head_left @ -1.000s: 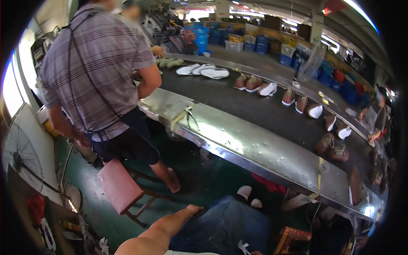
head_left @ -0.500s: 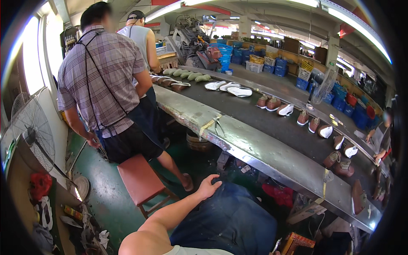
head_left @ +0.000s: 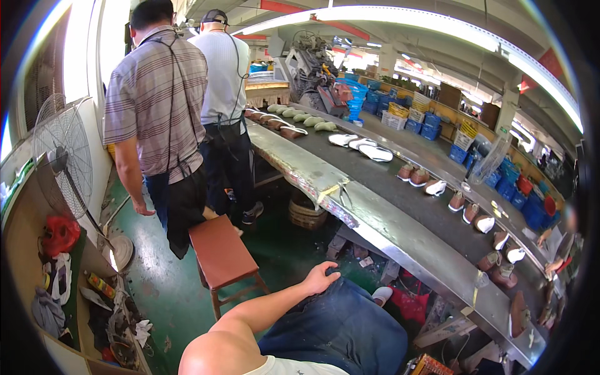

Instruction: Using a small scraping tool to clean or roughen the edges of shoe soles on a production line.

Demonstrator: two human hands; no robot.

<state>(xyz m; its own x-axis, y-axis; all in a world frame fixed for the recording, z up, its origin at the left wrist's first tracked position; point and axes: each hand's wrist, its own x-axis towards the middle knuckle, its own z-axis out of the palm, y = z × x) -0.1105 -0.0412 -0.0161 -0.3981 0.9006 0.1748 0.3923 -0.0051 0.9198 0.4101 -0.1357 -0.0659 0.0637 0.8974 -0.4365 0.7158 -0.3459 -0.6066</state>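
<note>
left hand [head_left: 320,279] on dark blue cloth [head_left: 337,328], thumb and fingers apart; table [head_left: 400,224] at 1 o'clock, long axis 10-to-4; right hand out of view

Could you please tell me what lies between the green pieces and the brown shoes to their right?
Three white, sole-shaped pieces lie there, as the head view shows.
</note>
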